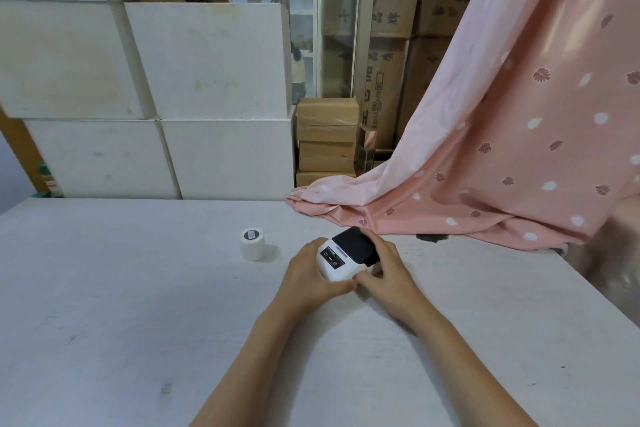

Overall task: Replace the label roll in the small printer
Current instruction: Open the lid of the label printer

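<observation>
The small printer [341, 255] is white with a black cover and a sticker on its white part. It sits on the white table [138, 305] between my two hands. My left hand [311, 274] wraps its left side with the thumb along the near edge. My right hand [384, 270] grips its right side, fingers beside the black cover. The thumbs nearly meet at the printer's near corner. A white label roll [252, 244] stands on end to the left of the printer, apart from both hands.
Pink patterned fabric [502, 149] drapes onto the table's far right part, just behind the printer. White boxes [194, 97] and brown cartons [327, 139] stack behind the table's far edge. A dark mark [429, 238] lies on the table near the fabric.
</observation>
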`<state>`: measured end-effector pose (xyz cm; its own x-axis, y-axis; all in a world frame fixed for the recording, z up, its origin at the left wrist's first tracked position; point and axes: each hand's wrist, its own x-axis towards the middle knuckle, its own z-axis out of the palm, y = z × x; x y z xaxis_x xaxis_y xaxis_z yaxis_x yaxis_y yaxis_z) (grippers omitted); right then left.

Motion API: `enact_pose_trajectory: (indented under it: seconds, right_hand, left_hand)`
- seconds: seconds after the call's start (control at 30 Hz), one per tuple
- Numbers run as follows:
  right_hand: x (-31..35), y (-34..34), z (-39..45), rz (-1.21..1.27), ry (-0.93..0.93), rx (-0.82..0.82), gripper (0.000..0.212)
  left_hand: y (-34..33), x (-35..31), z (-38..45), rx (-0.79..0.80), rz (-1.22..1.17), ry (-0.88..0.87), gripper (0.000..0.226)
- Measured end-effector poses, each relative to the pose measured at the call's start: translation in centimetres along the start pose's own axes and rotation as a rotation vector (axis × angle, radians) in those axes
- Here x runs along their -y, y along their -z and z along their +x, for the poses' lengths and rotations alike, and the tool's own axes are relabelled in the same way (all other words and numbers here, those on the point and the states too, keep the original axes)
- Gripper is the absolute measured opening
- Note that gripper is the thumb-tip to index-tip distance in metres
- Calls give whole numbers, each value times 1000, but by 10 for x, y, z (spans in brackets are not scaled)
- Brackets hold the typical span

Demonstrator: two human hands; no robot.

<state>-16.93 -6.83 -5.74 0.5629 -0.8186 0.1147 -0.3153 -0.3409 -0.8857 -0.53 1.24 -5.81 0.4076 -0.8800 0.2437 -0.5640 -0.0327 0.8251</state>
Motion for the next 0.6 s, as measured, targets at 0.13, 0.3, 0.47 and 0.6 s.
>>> enact_pose_trajectory:
  seconds: [0.13, 0.3, 0.47, 0.6]
  right_hand:
    - [-2, 0, 2, -17, 13, 13, 81]
    - [-4, 1, 3, -18, 17, 21, 79]
    - [-7, 3, 4, -44, 37, 39, 80]
    - [-9, 4, 5, -64, 44, 35, 80]
  left_hand:
    - [0, 0, 0, -8, 0, 0, 63]
    - [0, -2, -1, -11, 5, -7, 61]
    - [2, -8, -3, -14, -10, -6, 56]
    - [2, -9, -4, -15, -24, -11, 58]
